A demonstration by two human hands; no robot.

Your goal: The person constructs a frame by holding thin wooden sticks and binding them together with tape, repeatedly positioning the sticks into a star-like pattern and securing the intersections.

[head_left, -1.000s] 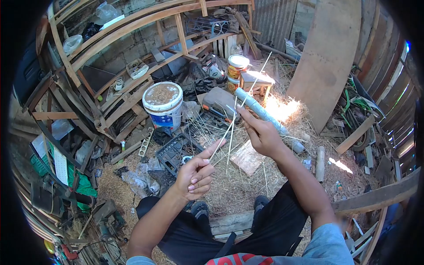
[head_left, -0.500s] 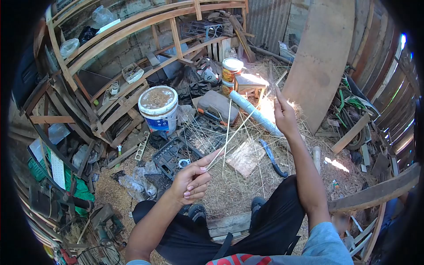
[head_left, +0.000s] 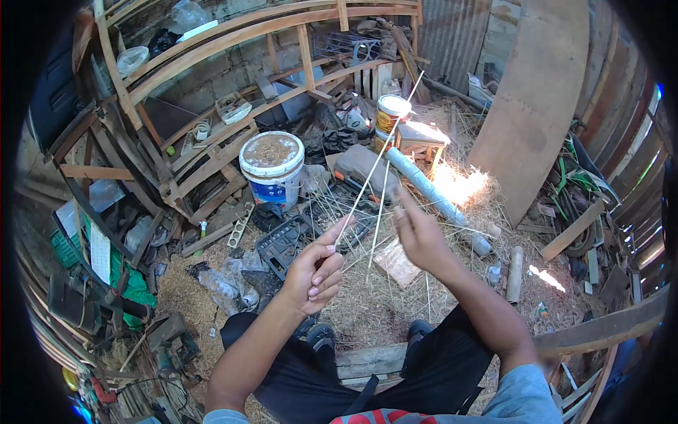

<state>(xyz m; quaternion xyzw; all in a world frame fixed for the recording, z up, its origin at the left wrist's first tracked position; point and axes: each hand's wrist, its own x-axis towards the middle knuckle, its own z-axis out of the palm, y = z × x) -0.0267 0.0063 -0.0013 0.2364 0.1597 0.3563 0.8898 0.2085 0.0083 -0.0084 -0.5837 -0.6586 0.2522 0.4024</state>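
Note:
My left hand (head_left: 316, 274) is closed around the lower end of a thin pale strip (head_left: 381, 161), which slants up and right toward the paint cans. To the right, my right hand (head_left: 422, 237) is raised beside the strip, its fingers smeared by motion; whether it holds anything cannot be made out. Another pale strip (head_left: 377, 225) stands out between the hands. Below them a flat wooden block (head_left: 397, 264) lies on the straw-covered ground, partly hidden by my right hand.
A white-and-blue bucket (head_left: 272, 169) stands beyond my left hand. An open tool case (head_left: 282, 247), a closed grey case (head_left: 364, 172), a bluish tube (head_left: 427, 187) and a small stool (head_left: 421, 136) lie ahead. A large board (head_left: 533, 106) leans at right.
My right hand has come down and left from the far end, nearer my left hand. The held strip now points more steeply upward. The blue curved tool beside the block is now hidden.

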